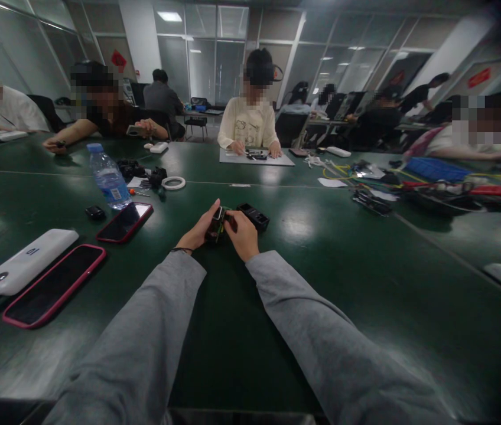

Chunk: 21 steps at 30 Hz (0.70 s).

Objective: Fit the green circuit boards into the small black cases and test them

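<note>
Though both hands meet at the centre of the frame, the small black device (215,226) is mostly hidden: left hand (197,231) and right hand (244,235) have their fingers clamped on it. A black box (254,216) lies just beside it. At left lie two phones (124,222), a water bottle (109,176) and a power bank (24,262). The dark green counter (343,260) is glossy; other people sit along its far edge.

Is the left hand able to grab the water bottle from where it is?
Probably yes. The water bottle stands upright, left of the left hand, with bare table between. But that hand grips a small black device together with the right hand.
</note>
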Tool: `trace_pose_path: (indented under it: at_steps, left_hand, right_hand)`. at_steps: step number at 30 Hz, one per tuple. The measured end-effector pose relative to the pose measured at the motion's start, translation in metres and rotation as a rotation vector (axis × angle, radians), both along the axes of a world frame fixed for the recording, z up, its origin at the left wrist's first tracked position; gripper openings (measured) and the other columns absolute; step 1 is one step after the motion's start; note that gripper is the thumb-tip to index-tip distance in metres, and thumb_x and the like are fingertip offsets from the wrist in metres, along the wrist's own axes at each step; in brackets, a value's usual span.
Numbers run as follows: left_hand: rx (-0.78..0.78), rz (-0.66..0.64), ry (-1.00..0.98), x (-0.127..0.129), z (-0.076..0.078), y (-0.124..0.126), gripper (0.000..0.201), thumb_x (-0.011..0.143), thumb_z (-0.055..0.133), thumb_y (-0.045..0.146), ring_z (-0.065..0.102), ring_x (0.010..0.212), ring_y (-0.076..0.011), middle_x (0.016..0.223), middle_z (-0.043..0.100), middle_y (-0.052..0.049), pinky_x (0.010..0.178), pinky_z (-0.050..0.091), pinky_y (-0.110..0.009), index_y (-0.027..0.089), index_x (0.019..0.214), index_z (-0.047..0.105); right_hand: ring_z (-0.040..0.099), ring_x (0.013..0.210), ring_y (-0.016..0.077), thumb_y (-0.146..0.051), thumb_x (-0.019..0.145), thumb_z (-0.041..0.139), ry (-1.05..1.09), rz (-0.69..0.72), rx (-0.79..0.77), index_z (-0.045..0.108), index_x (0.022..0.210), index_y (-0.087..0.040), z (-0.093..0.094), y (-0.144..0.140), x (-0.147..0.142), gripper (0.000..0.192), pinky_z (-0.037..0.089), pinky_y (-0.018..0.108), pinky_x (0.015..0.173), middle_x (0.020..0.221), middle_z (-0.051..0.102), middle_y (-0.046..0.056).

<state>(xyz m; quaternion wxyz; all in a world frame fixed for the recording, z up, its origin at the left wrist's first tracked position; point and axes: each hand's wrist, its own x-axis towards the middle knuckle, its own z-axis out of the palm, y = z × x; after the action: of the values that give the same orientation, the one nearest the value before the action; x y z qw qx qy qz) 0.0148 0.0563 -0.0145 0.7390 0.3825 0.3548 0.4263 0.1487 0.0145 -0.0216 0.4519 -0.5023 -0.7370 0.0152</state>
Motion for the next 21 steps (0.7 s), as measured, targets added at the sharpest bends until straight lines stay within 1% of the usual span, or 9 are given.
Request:
trace_pose_path:
  at_steps: [6, 10, 13, 18, 21]
  left_hand:
    - [0.098, 0.022, 0.008, 0.0021, 0.0017, -0.0032, 0.05, 0.067, 0.06, 0.062, 0.056, 0.056, -0.0097, 0.068, 0.062, -0.002, 0.053, 0.042, -0.021, 0.015, 0.083, 0.062]
    - [0.127, 0.024, 0.05, 0.002, 0.0038, -0.005, 0.048, 0.068, 0.06, 0.062, 0.057, 0.057, -0.0103, 0.068, 0.063, -0.002, 0.052, 0.041, -0.021, 0.015, 0.081, 0.062]
    - [0.134, 0.026, 0.062, 0.0019, 0.0051, -0.0058, 0.048, 0.068, 0.06, 0.062, 0.058, 0.06, -0.0113, 0.07, 0.063, -0.003, 0.053, 0.042, -0.022, 0.016, 0.083, 0.062]
    - [0.134, 0.006, 0.051, 0.002, 0.0017, -0.0031, 0.05, 0.069, 0.058, 0.062, 0.058, 0.06, -0.0113, 0.073, 0.063, -0.003, 0.055, 0.043, -0.022, 0.015, 0.087, 0.063]
    - [0.163, 0.01, 0.04, 0.002, -0.0008, -0.0015, 0.049, 0.07, 0.058, 0.061, 0.058, 0.061, -0.0114, 0.074, 0.063, -0.003, 0.055, 0.043, -0.022, 0.016, 0.087, 0.063]
  right_hand:
    - [0.054, 0.087, 0.0165, -0.025, 0.086, 0.047, -0.053, -0.029, -0.001, 0.057, 0.108, -0.022, -0.0015, 0.0011, 0.0019, 0.024, 0.044, 0.028, 0.072, 0.095, 0.058, 0.004]
    - [0.054, 0.087, 0.0169, -0.024, 0.085, 0.048, -0.06, -0.038, 0.003, 0.058, 0.106, -0.022, -0.0031, 0.003, 0.0036, 0.023, 0.044, 0.029, 0.075, 0.095, 0.059, 0.004]
    - [0.054, 0.089, 0.0176, -0.023, 0.085, 0.048, -0.048, -0.046, 0.009, 0.057, 0.106, -0.022, -0.0033, 0.0033, 0.004, 0.023, 0.044, 0.03, 0.076, 0.097, 0.059, 0.004]
    - [0.055, 0.09, 0.0174, -0.022, 0.084, 0.049, -0.031, -0.049, 0.023, 0.057, 0.104, -0.022, -0.0024, 0.002, 0.0033, 0.022, 0.044, 0.03, 0.076, 0.098, 0.06, 0.003]
    - [0.055, 0.093, 0.018, -0.021, 0.084, 0.048, -0.049, -0.046, 0.032, 0.057, 0.104, -0.021, -0.0013, 0.0013, 0.0033, 0.022, 0.044, 0.03, 0.077, 0.1, 0.06, 0.004]
